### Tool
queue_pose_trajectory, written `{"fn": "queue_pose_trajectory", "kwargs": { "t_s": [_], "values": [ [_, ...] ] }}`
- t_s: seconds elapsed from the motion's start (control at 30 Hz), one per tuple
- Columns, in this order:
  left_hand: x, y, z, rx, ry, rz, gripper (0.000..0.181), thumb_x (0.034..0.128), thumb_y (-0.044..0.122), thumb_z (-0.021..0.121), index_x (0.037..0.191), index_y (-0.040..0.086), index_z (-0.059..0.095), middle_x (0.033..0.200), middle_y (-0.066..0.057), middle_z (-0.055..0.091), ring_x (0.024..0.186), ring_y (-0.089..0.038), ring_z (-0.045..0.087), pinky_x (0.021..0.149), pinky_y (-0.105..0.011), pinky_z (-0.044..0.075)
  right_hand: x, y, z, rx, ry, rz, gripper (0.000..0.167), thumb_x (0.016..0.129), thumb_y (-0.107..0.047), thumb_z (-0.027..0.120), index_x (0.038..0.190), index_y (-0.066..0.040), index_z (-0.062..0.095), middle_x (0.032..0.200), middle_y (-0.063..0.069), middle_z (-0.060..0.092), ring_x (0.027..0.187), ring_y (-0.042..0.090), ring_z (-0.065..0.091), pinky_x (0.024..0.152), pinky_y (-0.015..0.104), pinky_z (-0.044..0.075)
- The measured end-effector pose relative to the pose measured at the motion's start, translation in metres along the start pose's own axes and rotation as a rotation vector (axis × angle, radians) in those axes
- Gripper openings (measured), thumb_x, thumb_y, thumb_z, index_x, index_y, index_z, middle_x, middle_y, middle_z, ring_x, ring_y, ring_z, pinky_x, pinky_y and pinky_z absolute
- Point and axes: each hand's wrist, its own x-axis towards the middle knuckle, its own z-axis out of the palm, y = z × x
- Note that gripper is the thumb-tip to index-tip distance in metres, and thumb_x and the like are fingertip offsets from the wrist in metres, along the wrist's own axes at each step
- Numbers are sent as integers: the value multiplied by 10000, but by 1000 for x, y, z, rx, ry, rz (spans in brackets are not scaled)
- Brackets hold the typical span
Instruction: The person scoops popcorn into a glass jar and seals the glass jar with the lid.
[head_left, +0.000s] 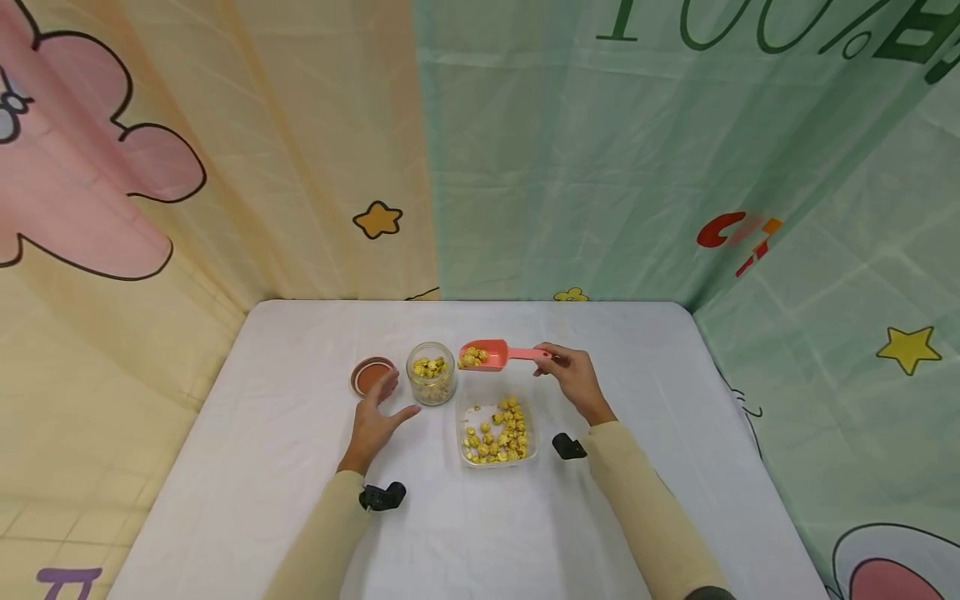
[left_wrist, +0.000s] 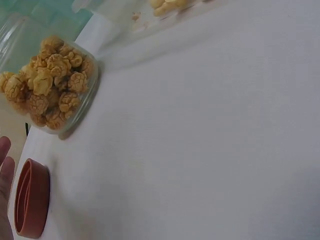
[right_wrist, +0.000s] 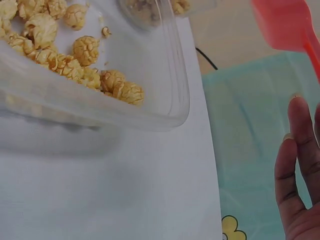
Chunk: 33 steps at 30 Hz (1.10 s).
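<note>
My right hand grips the handle of a pink-red scoop, which carries several pieces of popcorn and is held level beside the glass jar's rim. The glass jar stands upright without its lid and is partly filled with popcorn. To the jar's left, my left hand is spread with thumb and fingers apart, holding nothing. Its fingertips are near the reddish-brown lid; whether they touch it I cannot tell. A clear plastic tub with loose popcorn sits in front of the scoop.
A white cloth covers the table. Patterned curtains hang behind it and along both sides. Black wrist cameras are strapped at both sleeves, the right one close to the tub's right side.
</note>
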Motion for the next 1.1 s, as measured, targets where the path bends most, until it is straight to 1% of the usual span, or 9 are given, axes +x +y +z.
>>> {"fn": "queue_pose_trajectory", "kwargs": {
  "t_s": [0.17, 0.3, 0.47, 0.53, 0.6, 0.7, 0.8, 0.93, 1.1],
  "values": [
    [12, 7, -1, 3, -36, -41, 829, 778, 129, 811, 1469, 59, 359, 1494, -148, 400, 1369, -313, 381, 1144, -427, 324, 7, -4, 5, 9, -10, -3, 267, 917, -194, 635, 1123, -34, 693, 900, 95, 670, 802, 213, 652, 809, 253, 553],
    [18, 15, -1, -7, -67, -67, 835, 787, 150, 808, 1480, 93, 345, 1507, -128, 380, 1386, -298, 355, 1150, -412, 317, 12, -6, 9, 32, -22, -32, 266, 913, -185, 639, 1116, -20, 693, 888, 90, 661, 778, 205, 651, 796, 247, 562],
    [25, 21, 0, -11, -102, -43, 861, 782, 156, 813, 1485, 61, 326, 1515, -146, 358, 1397, -304, 329, 1159, -411, 297, 19, -9, 13, 59, -34, -80, 231, 912, -144, 642, 1090, -8, 699, 865, 124, 660, 731, 175, 655, 775, 291, 583],
    [28, 22, 2, -4, -111, -34, 873, 776, 153, 818, 1485, 43, 320, 1517, -159, 351, 1398, -314, 324, 1159, -414, 297, 21, -11, 15, 62, -41, -86, 227, 912, -133, 642, 1086, 2, 698, 861, 148, 659, 721, 171, 655, 772, 319, 588],
    [31, 23, 4, 15, -121, -43, 884, 774, 160, 819, 1489, 42, 312, 1521, -161, 344, 1399, -318, 321, 1157, -417, 301, 22, -12, 17, 53, -50, -80, 235, 915, -138, 640, 1090, 9, 695, 854, 143, 657, 723, 166, 656, 777, 322, 587],
    [34, 24, 8, 47, -132, -65, 907, 769, 180, 825, 1500, 61, 300, 1528, -156, 335, 1399, -331, 316, 1150, -431, 313, 25, -14, 19, 44, -57, -65, 243, 916, -136, 640, 1098, 17, 692, 841, 115, 656, 737, 196, 658, 774, 296, 580],
    [36, 25, 11, 63, -135, -89, 925, 766, 197, 829, 1509, 83, 290, 1525, -155, 343, 1393, -345, 325, 1140, -451, 325, 26, -17, 21, 43, -61, -61, 237, 918, -118, 639, 1099, 26, 692, 834, 93, 658, 759, 272, 662, 757, 266, 570],
    [39, 23, 13, 74, -138, -113, 938, 767, 230, 829, 1518, 110, 281, 1521, -151, 354, 1386, -346, 339, 1135, -455, 335, 22, -32, 23, 28, -75, -82, 229, 930, -65, 616, 1099, 78, 672, 834, 105, 660, 788, 366, 653, 740, 275, 565],
    [40, 22, 15, 76, -141, -119, 946, 767, 250, 828, 1522, 117, 273, 1531, -141, 339, 1385, -348, 340, 1133, -460, 336, 13, -52, 26, -21, -77, -73, 222, 940, -52, 601, 1093, 97, 662, 817, 93, 660, 793, 345, 646, 703, 266, 524]
  ]
}}
